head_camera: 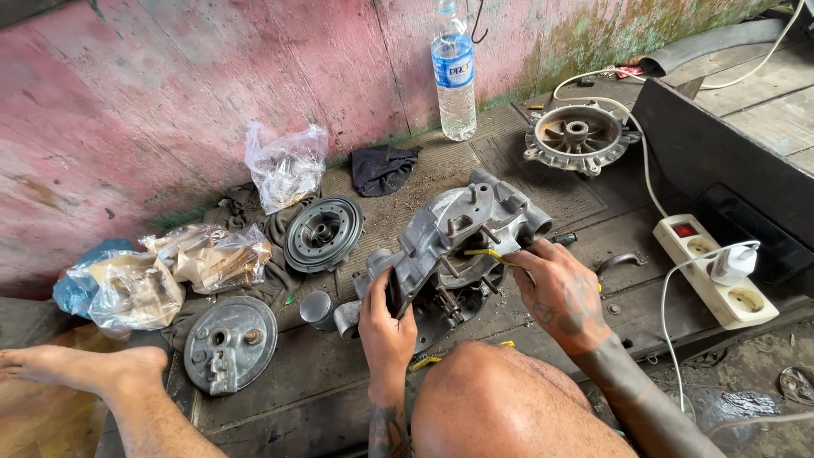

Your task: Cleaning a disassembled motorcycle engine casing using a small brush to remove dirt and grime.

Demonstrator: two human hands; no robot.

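A grey metal engine casing is tilted up off the floor mat in the middle of the view. My left hand grips its lower left edge and holds it up. My right hand is at the casing's right side, its fingers closed on a thin yellow-handled tool that reaches into the casing's opening. Beneath the casing lies a second dark casing half. My bare knee fills the bottom centre and my foot lies at the left.
A round finned drum, a flat round cover plate and a small metal cylinder lie to the left. Plastic bags, a dark rag, a water bottle, a hub and a white power strip surround the mat.
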